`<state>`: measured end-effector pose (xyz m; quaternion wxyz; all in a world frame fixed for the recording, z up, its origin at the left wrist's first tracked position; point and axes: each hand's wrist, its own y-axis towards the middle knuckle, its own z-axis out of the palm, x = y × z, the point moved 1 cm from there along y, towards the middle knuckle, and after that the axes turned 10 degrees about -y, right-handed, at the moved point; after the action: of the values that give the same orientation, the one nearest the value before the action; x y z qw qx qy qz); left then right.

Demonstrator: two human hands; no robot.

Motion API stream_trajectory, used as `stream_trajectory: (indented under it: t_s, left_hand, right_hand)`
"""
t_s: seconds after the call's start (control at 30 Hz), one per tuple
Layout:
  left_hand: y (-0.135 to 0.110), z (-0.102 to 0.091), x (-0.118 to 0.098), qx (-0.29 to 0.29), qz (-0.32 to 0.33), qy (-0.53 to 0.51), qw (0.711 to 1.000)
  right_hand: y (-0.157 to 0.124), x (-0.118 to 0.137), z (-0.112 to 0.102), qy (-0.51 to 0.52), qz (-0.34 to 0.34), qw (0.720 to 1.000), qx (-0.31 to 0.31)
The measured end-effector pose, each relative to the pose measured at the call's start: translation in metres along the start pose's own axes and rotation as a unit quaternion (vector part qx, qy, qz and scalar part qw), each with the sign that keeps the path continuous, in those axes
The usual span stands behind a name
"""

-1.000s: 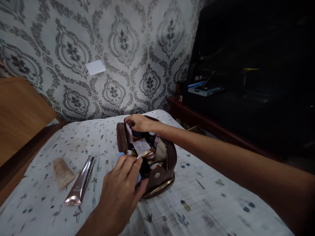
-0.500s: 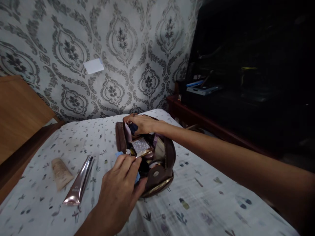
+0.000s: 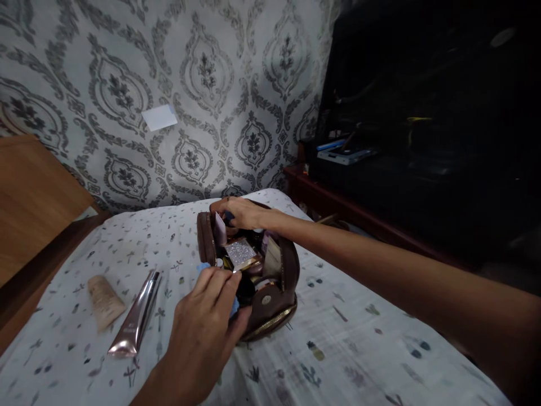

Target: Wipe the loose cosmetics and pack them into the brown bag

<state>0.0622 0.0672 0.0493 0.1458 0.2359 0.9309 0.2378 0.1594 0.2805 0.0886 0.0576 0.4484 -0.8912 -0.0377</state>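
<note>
A brown makeup bag (image 3: 205,237) stands unzipped on the bed, full of cosmetics. My left hand (image 3: 207,318) is closed over its near left edge, thumb at the front and fingers curled over the rim. Something light blue (image 3: 235,306) shows by those fingers. My right hand (image 3: 240,214) reaches into the far end, its fingers bent round a small dark blue item (image 3: 229,216), mostly hidden. Between the hands lies a glittery silver compact (image 3: 240,252) with a gold edge. A pale pink flat piece (image 3: 220,228) stands at the left wall, a beige packet (image 3: 274,260) at the right.
On the patterned bedsheet (image 3: 333,349), left of the bag, lie a beige tube (image 3: 105,301) and a shiny pink metallic tube (image 3: 134,316). A wooden headboard (image 3: 38,197) stands at the left. A dark red ledge (image 3: 321,194) with a blue-grey case (image 3: 346,155) runs along the right.
My right hand has shifted slightly within the far end of the bag, and less of the dark blue item shows. My left hand keeps its place; the view has tilted a little.
</note>
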Motion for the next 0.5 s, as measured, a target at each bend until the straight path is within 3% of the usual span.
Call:
stream_trajectory:
  t_s: [0.2,0.4,0.5]
  left_hand:
    - [0.000,0.000,0.000,0.000,-0.004,0.002,1.000]
    - [0.001,-0.001,0.000,0.009,-0.003,-0.002,1.000]
    - [0.001,-0.002,-0.001,0.007,-0.007,-0.002,1.000]
  right_hand:
    - [-0.005,0.000,-0.006,0.012,0.001,1.000,0.006]
    - [-0.019,0.005,-0.015,-0.007,0.063,0.998,-0.017]
    - [-0.032,0.016,-0.019,-0.038,0.021,0.997,0.065]
